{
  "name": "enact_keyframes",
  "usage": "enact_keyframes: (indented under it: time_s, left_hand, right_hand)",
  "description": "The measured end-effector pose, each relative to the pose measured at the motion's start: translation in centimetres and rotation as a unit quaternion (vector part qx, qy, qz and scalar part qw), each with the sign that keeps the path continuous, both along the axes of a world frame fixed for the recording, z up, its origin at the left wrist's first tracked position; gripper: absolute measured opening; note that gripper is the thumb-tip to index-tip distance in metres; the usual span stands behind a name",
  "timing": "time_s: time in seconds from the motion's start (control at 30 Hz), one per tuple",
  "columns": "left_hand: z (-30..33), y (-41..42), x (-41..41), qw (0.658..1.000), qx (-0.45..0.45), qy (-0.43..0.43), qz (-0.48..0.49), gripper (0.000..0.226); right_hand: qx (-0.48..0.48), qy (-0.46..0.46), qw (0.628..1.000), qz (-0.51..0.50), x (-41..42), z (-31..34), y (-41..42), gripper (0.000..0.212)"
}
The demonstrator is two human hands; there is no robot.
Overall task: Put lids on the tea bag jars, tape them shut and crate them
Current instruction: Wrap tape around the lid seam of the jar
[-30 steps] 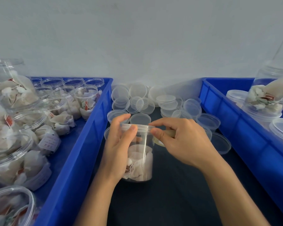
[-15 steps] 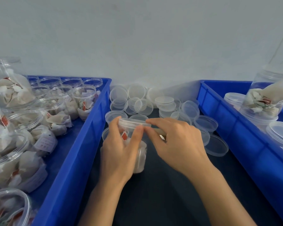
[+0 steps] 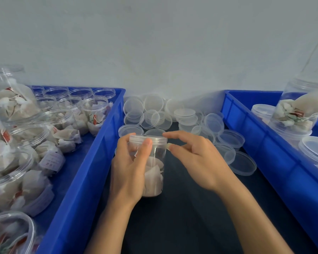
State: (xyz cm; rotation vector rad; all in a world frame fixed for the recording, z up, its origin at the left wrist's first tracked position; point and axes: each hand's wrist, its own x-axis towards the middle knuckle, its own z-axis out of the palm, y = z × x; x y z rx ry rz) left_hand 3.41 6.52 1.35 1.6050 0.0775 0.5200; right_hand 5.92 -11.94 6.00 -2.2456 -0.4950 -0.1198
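Observation:
A clear jar [image 3: 154, 171] of white tea bags stands upright on the dark table between two crates. A clear lid [image 3: 151, 139] sits on it. My left hand [image 3: 127, 173] grips the jar from the left, thumb across its front just under the lid. My right hand [image 3: 196, 158] is at the jar's right side, level with the lid. Its thumb and fingers pinch a small beige piece of tape [image 3: 167, 145] at the lid's edge.
The blue crate [image 3: 84, 173] on the left holds several open jars of tea bags [image 3: 95, 114]. The blue crate [image 3: 264, 143] on the right holds lidded jars [image 3: 297, 112]. Loose clear lids [image 3: 173, 114] lie piled behind the hands, against the white wall.
The jar was tipped and turned in my left hand and now stands upright again. My right hand has drawn slightly to the right of the lid, still at the tape.

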Motion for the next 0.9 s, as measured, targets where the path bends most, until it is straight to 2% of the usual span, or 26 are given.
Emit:
enact_keyframes:
  time_s: [0.27, 0.33, 0.47, 0.6, 0.77, 0.9]
  left_hand:
    - [-0.4, 0.3, 0.3, 0.998, -0.015, -0.015, -0.055, 0.049]
    - [-0.4, 0.4, 0.3, 0.997, -0.027, -0.016, -0.072, 0.041]
    - [-0.5, 0.8, 0.2, 0.993, -0.045, -0.017, -0.104, 0.047]
    - [-0.4, 1.0, 0.2, 0.990, -0.059, -0.015, -0.124, 0.040]
    - [-0.7, 1.2, 0.3, 0.985, -0.091, -0.004, -0.145, 0.061]
    - [-0.9, 1.3, 0.4, 0.982, -0.095, 0.001, -0.166, 0.063]
  right_hand:
    - [0.007, 0.006, 1.000, -0.008, 0.2, 0.1, -0.6, 0.024]
    - [0.016, 0.014, 1.000, 0.000, 0.2, 0.1, -0.8, 0.023]
    - [0.048, 0.035, 0.998, 0.030, 0.2, 0.3, -1.1, 0.019]
    - [0.063, 0.037, 0.996, 0.054, 0.1, 0.5, -1.1, 0.021]
    - [0.092, 0.068, 0.989, 0.090, -0.1, 0.8, -1.2, 0.027]
    - [0.096, 0.102, 0.985, 0.098, 0.0, 1.0, -1.4, 0.031]
